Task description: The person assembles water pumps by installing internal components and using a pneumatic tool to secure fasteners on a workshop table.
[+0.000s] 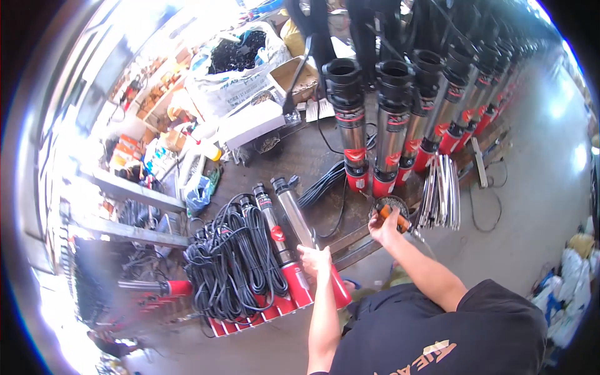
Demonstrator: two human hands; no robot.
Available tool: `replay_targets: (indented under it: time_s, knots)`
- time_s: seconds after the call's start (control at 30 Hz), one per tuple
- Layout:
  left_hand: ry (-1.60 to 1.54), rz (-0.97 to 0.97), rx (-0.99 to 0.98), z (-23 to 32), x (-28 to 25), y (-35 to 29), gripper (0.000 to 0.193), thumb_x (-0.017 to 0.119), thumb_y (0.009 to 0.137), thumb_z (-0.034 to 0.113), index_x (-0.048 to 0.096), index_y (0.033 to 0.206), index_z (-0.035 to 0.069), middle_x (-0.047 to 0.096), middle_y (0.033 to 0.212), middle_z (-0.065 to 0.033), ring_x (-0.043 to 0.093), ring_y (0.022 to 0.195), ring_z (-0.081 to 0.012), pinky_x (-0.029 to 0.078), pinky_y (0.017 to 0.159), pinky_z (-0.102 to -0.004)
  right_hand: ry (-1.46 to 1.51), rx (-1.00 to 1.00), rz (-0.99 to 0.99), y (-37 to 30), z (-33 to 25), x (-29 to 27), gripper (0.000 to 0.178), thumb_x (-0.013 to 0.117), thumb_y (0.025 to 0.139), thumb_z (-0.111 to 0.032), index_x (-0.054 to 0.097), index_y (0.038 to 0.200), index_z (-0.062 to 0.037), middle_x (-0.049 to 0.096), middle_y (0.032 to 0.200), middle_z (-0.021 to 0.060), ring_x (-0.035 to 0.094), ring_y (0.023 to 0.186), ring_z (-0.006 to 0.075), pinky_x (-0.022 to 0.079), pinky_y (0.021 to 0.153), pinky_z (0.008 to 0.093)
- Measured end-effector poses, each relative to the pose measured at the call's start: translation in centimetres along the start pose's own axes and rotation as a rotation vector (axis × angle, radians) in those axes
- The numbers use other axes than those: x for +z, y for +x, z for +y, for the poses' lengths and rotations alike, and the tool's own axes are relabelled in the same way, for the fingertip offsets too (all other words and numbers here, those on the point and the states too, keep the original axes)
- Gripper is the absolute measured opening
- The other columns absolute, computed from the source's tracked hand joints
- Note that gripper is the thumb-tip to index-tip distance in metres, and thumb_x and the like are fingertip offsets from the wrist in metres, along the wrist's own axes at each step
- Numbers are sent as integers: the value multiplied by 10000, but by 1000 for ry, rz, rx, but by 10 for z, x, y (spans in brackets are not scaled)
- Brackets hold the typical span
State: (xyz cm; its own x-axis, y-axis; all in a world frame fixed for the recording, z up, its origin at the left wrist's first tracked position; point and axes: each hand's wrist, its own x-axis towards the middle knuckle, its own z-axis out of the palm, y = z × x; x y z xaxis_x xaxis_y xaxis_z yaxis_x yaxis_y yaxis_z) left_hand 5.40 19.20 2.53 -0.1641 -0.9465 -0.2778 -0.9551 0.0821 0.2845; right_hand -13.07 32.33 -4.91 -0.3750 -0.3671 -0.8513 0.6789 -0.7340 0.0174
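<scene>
Head view. Person at the bench edge; black shirt (437, 334) fills the lower right of the field, both bare forearms in view.

Left hand (314, 259): fingers and thumb bent closely over the barrel of a steel submersible pump (295, 214), partway along it. Whether anything small is also pinched there, cannot tell. This pump lies slantwise on the workbench (250, 172), narrow dark end away from the person, red end toward the person.

Right hand (385, 226): fingers wrapped round an orange-bodied hand tool (396, 219), little gap left; tool's far end points to the right, away from the left hand. Exact kind of tool unclear. A round dish (394, 198) of small parts is just behind this hand.

Near the left hand: a second lying pump (270, 219) with a red emblem, alongside the held one; then further pumps in the same row, largely covered by black cable coils (234, 269), their red ends lined up at the front.

Beyond the right hand: upright pumps (355, 131), red bases down, in rows running back to the right. A bundle of thin metal strips (439, 194) beside their bases. A loose black cable bundle (322, 185) lies between lying and standing pumps.

Rear of bench: white sack (228, 94) of black pieces, white box (253, 125), small cardboard box (281, 76).
</scene>
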Motion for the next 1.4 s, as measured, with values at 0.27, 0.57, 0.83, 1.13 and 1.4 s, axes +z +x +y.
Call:
replay_targets:
  time_s: [0.27, 0.57, 0.83, 1.13, 1.4]
  knots:
    - [-156, -121, 57, -2, 9, -8, 801, 855, 598, 350, 494, 1211, -18, 674, 1115, -277, 674, 1048, -418, 526, 970, -458, -1433, -94, -348, -80, 12, -64, 531, 687, 881, -561, 716, 1056, -60, 714, 958, 63, 655, 853, 182, 523, 726, 349]
    - [-333, -118, 75, 15, 63, -57, 778, 878, 609, 326, 503, 1169, -63, 656, 1097, -300, 648, 1044, -446, 497, 972, -467, -2021, 209, -340, -130, 6, -137, 640, 867, 639, -360, 691, 1148, -14, 725, 1047, 142, 689, 943, 229, 540, 854, 356]
    - [-305, -129, 106, 10, 73, -48, 932, 906, 635, 389, 426, 1282, -79, 614, 1174, -314, 617, 1106, -457, 474, 1005, -494, -1916, -835, -412, -123, -49, -96, 541, 700, 816, -566, 696, 990, -53, 711, 914, 195, 693, 856, 378, 546, 750, 475]
    - [-307, 171, 315, -10, 65, -51, 887, 891, 711, 364, 406, 1334, -38, 477, 1219, -244, 423, 1206, -425, 328, 1062, -538, -2242, -1152, 523, -83, -233, 1, 275, 715, 803, -293, 752, 926, -50, 741, 901, 153, 731, 895, 324, 588, 794, 419]
    - [-435, 199, 370, 10, 27, -81, 640, 845, 782, 194, 495, 1274, -16, 487, 1187, -178, 433, 1169, -370, 357, 1019, -483, -2170, -1097, 556, -85, -240, 11, 298, 730, 757, -304, 770, 931, -66, 750, 936, 152, 734, 922, 319, 583, 822, 404]
